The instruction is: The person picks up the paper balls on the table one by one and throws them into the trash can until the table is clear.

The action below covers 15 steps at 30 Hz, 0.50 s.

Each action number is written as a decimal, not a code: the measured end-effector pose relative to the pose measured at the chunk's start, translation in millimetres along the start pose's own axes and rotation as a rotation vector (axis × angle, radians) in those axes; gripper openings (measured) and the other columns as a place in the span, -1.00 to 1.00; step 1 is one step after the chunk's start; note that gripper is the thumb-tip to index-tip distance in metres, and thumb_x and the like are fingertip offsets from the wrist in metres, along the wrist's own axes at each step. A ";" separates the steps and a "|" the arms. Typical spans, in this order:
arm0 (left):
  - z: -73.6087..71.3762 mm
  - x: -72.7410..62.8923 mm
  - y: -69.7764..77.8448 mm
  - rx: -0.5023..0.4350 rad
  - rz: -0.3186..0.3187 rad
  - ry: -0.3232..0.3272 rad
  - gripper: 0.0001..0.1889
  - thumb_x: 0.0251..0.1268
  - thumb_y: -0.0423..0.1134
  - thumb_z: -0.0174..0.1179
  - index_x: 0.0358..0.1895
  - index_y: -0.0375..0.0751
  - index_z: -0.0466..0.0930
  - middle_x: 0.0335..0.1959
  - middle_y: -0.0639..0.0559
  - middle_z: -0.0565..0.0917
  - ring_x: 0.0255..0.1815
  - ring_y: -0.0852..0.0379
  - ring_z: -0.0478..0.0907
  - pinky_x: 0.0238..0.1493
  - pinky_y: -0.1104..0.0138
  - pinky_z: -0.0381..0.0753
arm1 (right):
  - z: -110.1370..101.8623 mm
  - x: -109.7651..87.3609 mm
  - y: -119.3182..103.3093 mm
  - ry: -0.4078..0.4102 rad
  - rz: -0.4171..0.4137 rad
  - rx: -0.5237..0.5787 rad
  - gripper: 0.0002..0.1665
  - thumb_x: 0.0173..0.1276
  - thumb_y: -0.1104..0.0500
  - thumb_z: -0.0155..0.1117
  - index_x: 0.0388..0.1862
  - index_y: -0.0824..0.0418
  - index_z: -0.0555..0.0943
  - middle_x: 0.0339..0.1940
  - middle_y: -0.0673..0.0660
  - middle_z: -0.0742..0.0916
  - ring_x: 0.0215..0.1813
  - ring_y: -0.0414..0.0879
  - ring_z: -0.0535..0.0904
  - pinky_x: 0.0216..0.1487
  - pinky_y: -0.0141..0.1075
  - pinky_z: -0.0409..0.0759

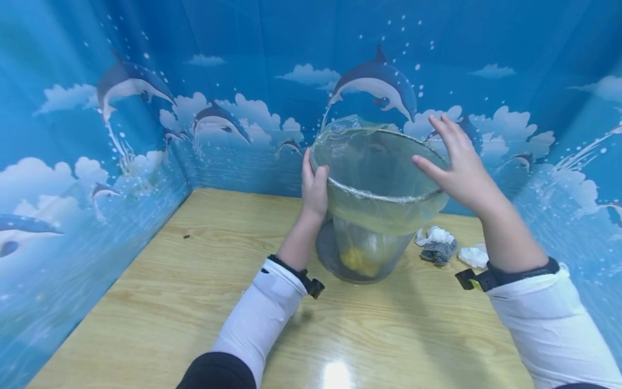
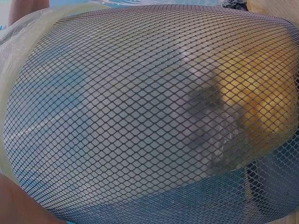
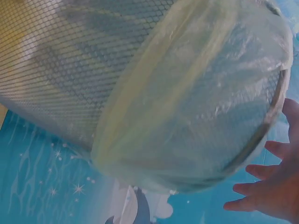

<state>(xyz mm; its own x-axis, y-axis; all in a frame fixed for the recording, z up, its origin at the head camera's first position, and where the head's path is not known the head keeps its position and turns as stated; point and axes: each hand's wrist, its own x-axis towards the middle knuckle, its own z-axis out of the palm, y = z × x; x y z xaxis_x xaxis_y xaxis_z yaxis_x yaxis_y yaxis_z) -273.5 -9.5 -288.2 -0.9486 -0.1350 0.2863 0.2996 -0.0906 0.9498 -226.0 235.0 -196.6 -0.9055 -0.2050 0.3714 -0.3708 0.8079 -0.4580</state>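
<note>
A wire-mesh trash bin (image 1: 371, 240) stands tilted on the table, lined with a translucent yellow-green bag (image 1: 384, 213) folded over its rim. My left hand (image 1: 315, 192) grips the bin's left side at the rim, thumb toward the front. On the opposite side my right hand (image 1: 461, 170) is held with fingers spread beside the rim; the right wrist view shows these fingers (image 3: 254, 172) near the bag-covered edge. Something yellow (image 2: 257, 93) shows through the mesh at the bottom of the bin, with crumpled grey and whitish pieces (image 2: 224, 135) near it.
To the right of the bin lie a crumpled grey and white wad (image 1: 439, 248) and another white crumpled piece (image 1: 473, 256). A small dark speck (image 1: 187, 236) is on the wooden table (image 1: 194, 302) at left. A blue dolphin-print curtain (image 1: 243, 65) closes off the back and sides.
</note>
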 end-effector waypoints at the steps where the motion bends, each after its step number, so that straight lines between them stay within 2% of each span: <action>1: -0.2 -0.1 0.0 0.000 -0.002 0.001 -0.27 0.33 -0.08 -0.19 0.57 0.04 -0.17 0.59 0.06 -0.07 0.57 0.02 -0.04 0.51 0.03 0.05 | -1.3 -1.1 2.0 0.001 0.007 -0.002 -0.06 0.43 -0.19 0.06 0.59 -0.21 -0.21 0.62 0.04 -0.23 0.59 0.17 -0.41 0.35 0.45 -0.29; 9: -0.2 0.6 1.1 -0.002 0.002 -0.010 -0.27 0.34 -0.10 -0.20 0.57 0.03 -0.17 0.59 0.05 -0.08 0.58 0.03 -0.05 0.51 0.04 0.06 | -13.5 -13.2 23.5 0.051 0.064 -0.025 -0.10 0.47 -0.18 -0.02 0.59 -0.20 -0.25 0.61 0.06 -0.25 0.58 0.20 -0.46 0.33 0.47 -0.36; 15: -0.3 0.0 -0.3 0.000 -0.001 -0.005 -0.27 0.34 -0.08 -0.20 0.57 0.03 -0.17 0.59 0.05 -0.06 0.57 0.02 -0.04 0.50 0.03 0.08 | -21.1 -29.1 44.8 0.109 0.105 -0.023 -0.13 0.50 -0.15 -0.06 0.60 -0.19 -0.25 0.61 0.08 -0.25 0.58 0.24 -0.44 0.32 0.47 -0.40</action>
<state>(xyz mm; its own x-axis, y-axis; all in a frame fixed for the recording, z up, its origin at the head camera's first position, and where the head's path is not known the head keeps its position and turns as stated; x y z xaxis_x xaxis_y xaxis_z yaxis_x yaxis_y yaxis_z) -273.5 -9.8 -288.5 -0.9494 -0.1297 0.2860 0.2986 -0.0910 0.9500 -211.9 288.9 -210.9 -0.9110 -0.0584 0.4082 -0.2691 0.8342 -0.4813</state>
